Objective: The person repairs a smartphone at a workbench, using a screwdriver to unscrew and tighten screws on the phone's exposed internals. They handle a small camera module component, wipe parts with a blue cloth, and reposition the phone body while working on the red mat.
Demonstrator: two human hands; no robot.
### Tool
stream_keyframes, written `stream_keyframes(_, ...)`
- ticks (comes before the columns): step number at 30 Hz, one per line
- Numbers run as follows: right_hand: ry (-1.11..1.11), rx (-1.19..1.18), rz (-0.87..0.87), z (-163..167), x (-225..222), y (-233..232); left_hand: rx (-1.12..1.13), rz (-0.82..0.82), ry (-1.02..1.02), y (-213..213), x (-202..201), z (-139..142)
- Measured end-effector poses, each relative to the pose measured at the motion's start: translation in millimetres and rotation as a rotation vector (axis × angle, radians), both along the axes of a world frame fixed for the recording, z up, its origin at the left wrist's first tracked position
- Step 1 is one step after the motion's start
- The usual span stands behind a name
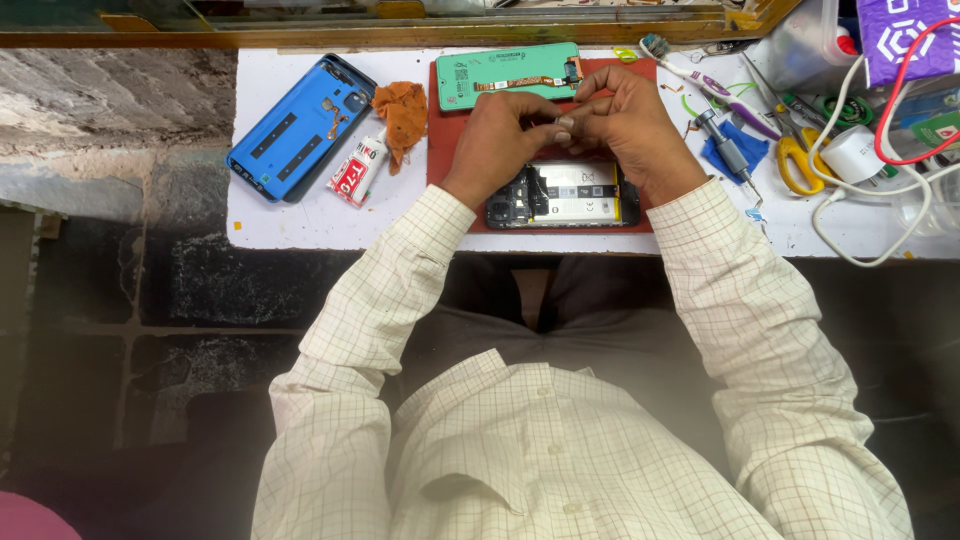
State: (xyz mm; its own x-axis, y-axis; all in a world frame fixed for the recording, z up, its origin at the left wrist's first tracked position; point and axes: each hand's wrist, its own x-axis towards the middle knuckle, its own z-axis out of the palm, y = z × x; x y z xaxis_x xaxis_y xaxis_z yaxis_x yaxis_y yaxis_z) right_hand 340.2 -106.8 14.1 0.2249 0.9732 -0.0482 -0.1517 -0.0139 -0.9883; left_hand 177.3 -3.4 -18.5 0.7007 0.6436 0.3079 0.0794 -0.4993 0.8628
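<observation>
An opened phone point(565, 195) lies on a red mat point(450, 110), its battery and inner parts showing. Above it my left hand point(500, 140) and my right hand point(625, 125) meet, the fingertips of both pinching one small silvery part point(564, 124). What the part is I cannot tell. A green back cover point(505, 70) with a thin flex strip lies at the mat's far edge, just beyond my fingers.
A blue phone cover point(298, 125), a glue tube point(358, 168) and an orange rag point(405, 110) lie left of the mat. To the right are a toothbrush point(705, 85), a screwdriver point(728, 150), yellow-handled scissors point(797, 160), a white charger point(850, 155) and cables.
</observation>
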Motion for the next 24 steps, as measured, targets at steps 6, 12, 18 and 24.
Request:
stream_keyframes(6, 0.010, -0.001, 0.010, -1, 2, 1, -0.089, 0.066, -0.070, -3, 2, -5)
stream_keyframes(12, -0.229, 0.158, -0.033, -7, -3, 2, -0.005, 0.096, -0.061, 3, 0, -8)
stream_keyframes(18, -0.449, 0.206, 0.039, -7, -8, 0, 0.017, 0.125, -0.028, 6, -1, -16)
stream_keyframes(24, -0.587, 0.146, -0.090, -11, -17, 2, -0.089, 0.103, 0.034, 4, 3, -19)
